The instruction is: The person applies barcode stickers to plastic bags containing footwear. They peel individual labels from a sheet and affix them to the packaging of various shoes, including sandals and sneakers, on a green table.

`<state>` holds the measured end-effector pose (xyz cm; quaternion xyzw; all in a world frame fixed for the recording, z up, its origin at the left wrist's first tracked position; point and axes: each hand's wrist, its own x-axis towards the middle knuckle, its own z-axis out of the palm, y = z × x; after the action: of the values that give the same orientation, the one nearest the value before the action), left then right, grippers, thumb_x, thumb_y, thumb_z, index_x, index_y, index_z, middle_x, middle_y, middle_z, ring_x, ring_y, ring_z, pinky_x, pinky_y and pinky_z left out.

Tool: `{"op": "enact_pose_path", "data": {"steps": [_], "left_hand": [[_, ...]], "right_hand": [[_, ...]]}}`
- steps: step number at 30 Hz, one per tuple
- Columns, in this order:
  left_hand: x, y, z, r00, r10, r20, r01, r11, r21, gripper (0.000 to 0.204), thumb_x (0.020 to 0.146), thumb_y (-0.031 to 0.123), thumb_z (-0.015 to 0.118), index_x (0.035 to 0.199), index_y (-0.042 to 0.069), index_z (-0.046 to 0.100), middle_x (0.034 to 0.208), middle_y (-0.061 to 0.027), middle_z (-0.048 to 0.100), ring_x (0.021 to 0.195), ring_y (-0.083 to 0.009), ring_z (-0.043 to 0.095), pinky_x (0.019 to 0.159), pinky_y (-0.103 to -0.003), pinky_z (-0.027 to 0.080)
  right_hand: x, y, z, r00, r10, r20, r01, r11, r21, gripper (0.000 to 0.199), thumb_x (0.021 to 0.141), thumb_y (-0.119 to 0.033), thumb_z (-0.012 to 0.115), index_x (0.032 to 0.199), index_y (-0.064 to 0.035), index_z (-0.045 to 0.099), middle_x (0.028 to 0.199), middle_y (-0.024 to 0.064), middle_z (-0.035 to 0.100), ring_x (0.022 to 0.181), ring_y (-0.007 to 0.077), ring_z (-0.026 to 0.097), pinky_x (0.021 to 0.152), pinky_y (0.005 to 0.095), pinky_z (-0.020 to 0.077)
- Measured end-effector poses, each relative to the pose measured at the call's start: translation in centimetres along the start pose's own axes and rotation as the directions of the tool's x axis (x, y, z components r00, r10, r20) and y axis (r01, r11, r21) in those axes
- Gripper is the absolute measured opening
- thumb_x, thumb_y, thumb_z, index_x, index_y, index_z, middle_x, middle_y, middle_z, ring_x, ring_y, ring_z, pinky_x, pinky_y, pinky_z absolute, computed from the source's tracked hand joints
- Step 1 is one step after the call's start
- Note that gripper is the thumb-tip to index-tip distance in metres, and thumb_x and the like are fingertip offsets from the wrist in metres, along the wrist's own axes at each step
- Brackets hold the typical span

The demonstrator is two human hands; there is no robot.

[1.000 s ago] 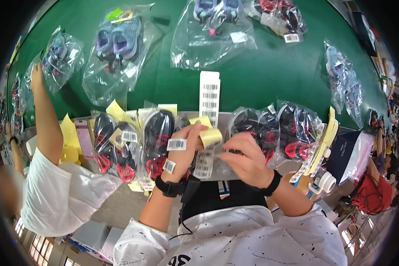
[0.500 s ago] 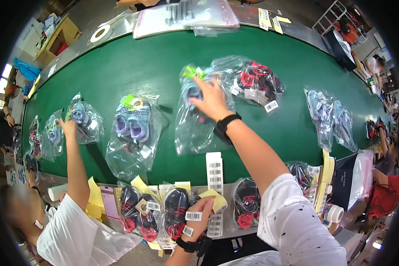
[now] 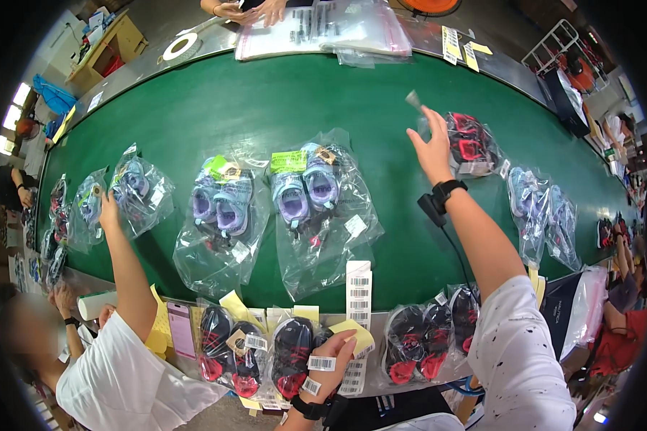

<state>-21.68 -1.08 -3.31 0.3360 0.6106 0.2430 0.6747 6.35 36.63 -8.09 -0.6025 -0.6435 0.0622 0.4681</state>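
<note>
My right hand (image 3: 434,149) reaches over the green table, thumb and index finger spread apart. It is beside a clear plastic bag (image 3: 474,144) of black-and-red shoes; a blurred bit of clear film stands at its fingertips. Whether it touches the bag I cannot tell. My left hand (image 3: 331,359), low in front of me, pinches a yellow paper sheet (image 3: 359,336). White barcode stickers (image 3: 321,363) cling to the back of that hand. Mid-table lie bagged light-blue shoes (image 3: 316,187) with a green tag, and a similar bagged pair (image 3: 224,197) to their left.
Bagged black-and-red shoes (image 3: 291,352) line the near ledge, around a strip of barcode labels (image 3: 359,294). More bagged blue shoes (image 3: 543,208) lie at right. A co-worker's hand (image 3: 109,210) touches a bag at left. Plastic bags (image 3: 287,43) are stacked across the table.
My right hand has left the bagged blue shoes and moved right to the black-and-red pair, which has shifted right. Another person's hands have appeared at the far edge.
</note>
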Motion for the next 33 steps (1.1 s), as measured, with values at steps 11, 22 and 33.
{"op": "enact_pose_path", "data": {"steps": [11,22,33], "left_hand": [[-0.1,1.0,0.5,0.999,-0.046,0.008,0.046,0.999,-0.009,0.033,0.100,0.021,0.055,0.124,0.001,0.062,0.095,-0.0084,0.069,0.078,-0.0110,0.061,0.073,-0.025,0.051],[0.3,1.4,1.0,1.000,-0.010,-0.005,0.010,1.000,-0.008,0.030,0.099,0.019,0.056,0.123,0.002,0.063,0.087,-0.0047,0.066,0.075,-0.0091,0.058,0.069,-0.024,0.048],[0.4,1.4,1.0,1.000,-0.019,0.000,0.019,1.000,0.000,0.029,0.098,0.017,0.056,0.123,0.002,0.063,0.084,-0.0045,0.067,0.074,-0.0086,0.059,0.069,-0.023,0.048]], "right_hand": [[-0.8,-2.8,7.1,0.263,0.258,0.930,-0.903,-0.274,0.332,0.027,0.088,-0.011,0.071,0.110,-0.0082,0.056,0.116,0.0144,0.062,0.097,0.0291,0.062,0.088,0.0399,0.0511],[1.5,-4.1,9.7,0.309,0.234,0.922,-0.886,-0.282,0.369,0.024,0.087,-0.001,0.068,0.103,-0.0083,0.052,0.112,0.0142,0.060,0.106,0.0361,0.061,0.084,0.0400,0.0522],[-2.5,-6.1,12.0,0.731,0.463,0.502,-0.676,0.596,0.434,0.097,0.076,0.012,0.071,0.155,-0.0209,0.024,0.130,0.0194,0.044,0.092,0.0210,0.063,0.079,0.0309,0.0558]]}}
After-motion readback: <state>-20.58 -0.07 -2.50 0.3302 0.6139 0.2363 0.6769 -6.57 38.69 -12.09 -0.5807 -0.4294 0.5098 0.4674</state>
